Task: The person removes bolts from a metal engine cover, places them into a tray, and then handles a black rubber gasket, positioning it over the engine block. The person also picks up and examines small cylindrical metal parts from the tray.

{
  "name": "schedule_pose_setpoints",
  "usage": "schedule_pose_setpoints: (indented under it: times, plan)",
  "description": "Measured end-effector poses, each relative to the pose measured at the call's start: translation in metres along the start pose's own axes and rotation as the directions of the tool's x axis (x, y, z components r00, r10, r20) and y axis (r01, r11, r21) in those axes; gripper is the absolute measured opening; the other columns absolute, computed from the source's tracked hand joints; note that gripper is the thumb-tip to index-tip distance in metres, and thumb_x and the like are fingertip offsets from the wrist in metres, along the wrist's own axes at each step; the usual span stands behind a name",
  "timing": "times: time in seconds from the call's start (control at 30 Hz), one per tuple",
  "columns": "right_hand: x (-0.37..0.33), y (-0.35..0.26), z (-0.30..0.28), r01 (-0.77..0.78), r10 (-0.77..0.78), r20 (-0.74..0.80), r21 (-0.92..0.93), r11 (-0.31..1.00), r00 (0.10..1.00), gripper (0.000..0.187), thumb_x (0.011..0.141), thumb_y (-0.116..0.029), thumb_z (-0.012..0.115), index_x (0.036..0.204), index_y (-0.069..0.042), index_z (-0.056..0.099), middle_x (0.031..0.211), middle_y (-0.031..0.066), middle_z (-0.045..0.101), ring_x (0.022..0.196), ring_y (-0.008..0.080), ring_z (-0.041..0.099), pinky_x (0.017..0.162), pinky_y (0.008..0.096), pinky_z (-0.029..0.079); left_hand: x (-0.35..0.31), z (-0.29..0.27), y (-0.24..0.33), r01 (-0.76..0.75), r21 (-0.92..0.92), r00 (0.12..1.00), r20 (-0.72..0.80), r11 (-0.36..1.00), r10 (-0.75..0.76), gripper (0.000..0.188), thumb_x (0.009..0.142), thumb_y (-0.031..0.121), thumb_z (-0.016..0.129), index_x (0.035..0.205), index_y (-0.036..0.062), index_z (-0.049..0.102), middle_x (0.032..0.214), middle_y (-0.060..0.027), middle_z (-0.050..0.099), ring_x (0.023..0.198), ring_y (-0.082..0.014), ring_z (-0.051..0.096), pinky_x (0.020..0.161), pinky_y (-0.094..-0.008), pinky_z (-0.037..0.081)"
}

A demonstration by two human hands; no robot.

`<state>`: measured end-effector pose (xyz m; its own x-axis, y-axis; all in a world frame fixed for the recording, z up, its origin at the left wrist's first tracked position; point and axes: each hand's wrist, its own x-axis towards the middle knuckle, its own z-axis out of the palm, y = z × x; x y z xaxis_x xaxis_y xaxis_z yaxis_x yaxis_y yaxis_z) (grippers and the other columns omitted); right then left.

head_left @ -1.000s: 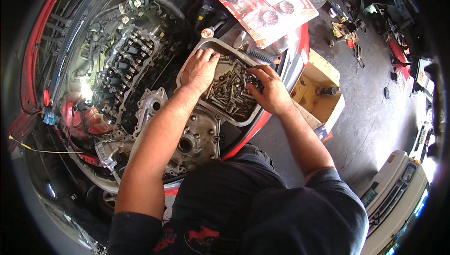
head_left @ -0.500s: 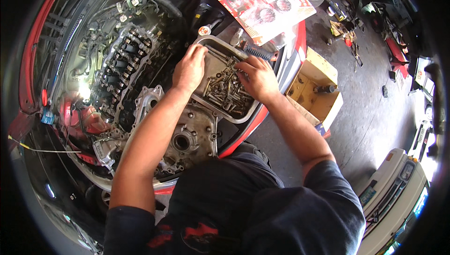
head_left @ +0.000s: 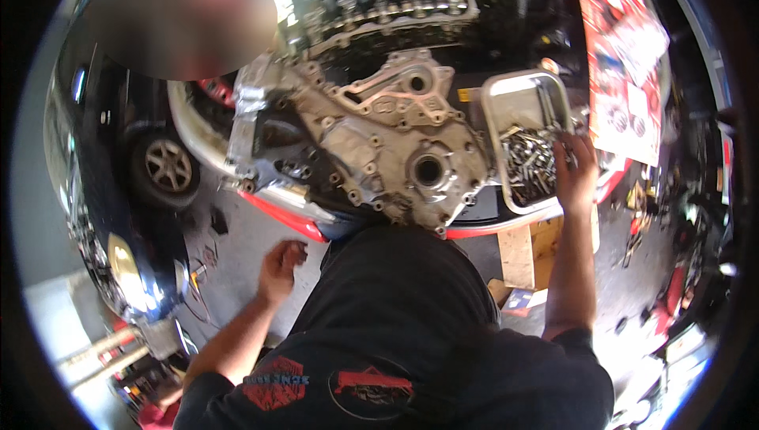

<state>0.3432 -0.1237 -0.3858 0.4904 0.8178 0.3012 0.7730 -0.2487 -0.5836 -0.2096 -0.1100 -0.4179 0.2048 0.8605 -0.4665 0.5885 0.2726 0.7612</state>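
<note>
A metal tray (head_left: 527, 208) holds a heap of bolts (head_left: 528, 163) on its nearer half. My right hand (head_left: 578, 173) is at the tray's right side, its fingers bent in by the bolts. What they pinch, if anything, is too small to make out. Low on the left, beside my legs, my left hand (head_left: 278, 270) hangs in the air with curled fingers. Something small and dark shows by its fingertips, too blurred to name. Left of the tray lies a large cast-metal engine cover (head_left: 360, 153) with a round hole near its right end.
Behind the cover sits an engine's cylinder head (head_left: 387, 3), its valve gear exposed. A red and white packaged gasket set (head_left: 624, 90) lies right of the tray. Below the bumper stands an open cardboard box (head_left: 518, 260). A dark car with a wheel (head_left: 166, 167) is at left.
My view has swung left, so the tray appears farther right. My left hand has left the tray and dropped down to the left; my right hand stays by the bolts.
</note>
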Motion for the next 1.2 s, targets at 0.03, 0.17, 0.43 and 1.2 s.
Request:
schedule_pose_setpoints:
  times: [0.03,0.17,0.43,1.2]
  plan:
    - [-0.010,-0.021,-0.003,0.104,-0.104,-0.015,0.042,0.994,0.995,0.015,0.088,-0.006,0.065,0.102,0.000,0.067,0.093,0.0152,0.066,0.088,0.0299,0.063,0.082,0.0374,0.048,-0.028,0.006,-0.046,0.260,0.063,0.962,-0.106,0.964,-0.252,0.048,0.103,0.040,0.041,0.105,0.0015,0.068,0.092,-0.0133,0.069,0.087,-0.0196,0.063,0.080,-0.0342,0.049]
    - [-0.070,-0.093,0.006,0.004,-0.200,0.333,0.506,0.862,0.922,0.018,0.085,0.000,0.066,0.102,0.001,0.066,0.087,0.0108,0.064,0.082,0.0193,0.061,0.076,0.0324,0.048,-0.120,0.028,-0.176,0.633,0.151,0.765,0.025,0.759,-0.643,0.045,0.103,0.040,0.042,0.112,0.0016,0.065,0.102,-0.0132,0.067,0.095,-0.0199,0.062,0.088,-0.0347,0.046]
    - [-0.312,-0.025,0.052,-0.770,0.564,0.793,-0.207,0.603,0.229,0.026,0.099,-0.029,0.057,0.107,-0.007,0.066,0.088,0.0077,0.068,0.083,0.0144,0.061,0.077,0.0307,0.048,-0.090,-0.015,-0.184,0.722,-0.603,0.684,0.543,0.340,-0.488,0.046,0.103,0.039,0.045,0.128,0.0019,0.058,0.123,-0.0131,0.062,0.109,-0.0206,0.060,0.104,-0.0358,0.041]
    - [-0.282,-0.245,0.090,-0.888,0.480,0.804,0.123,0.443,0.350,0.061,0.097,-0.044,0.058,0.140,-0.002,0.047,0.136,0.0158,0.056,0.121,0.0254,0.056,0.100,0.0343,0.044,0.174,-0.024,0.134,-0.877,0.438,0.251,0.766,-0.195,0.592,0.037,0.074,0.031,0.077,0.106,0.0114,0.070,0.127,-0.0090,0.056,0.120,-0.0277,0.050,0.105,-0.0432,0.038]
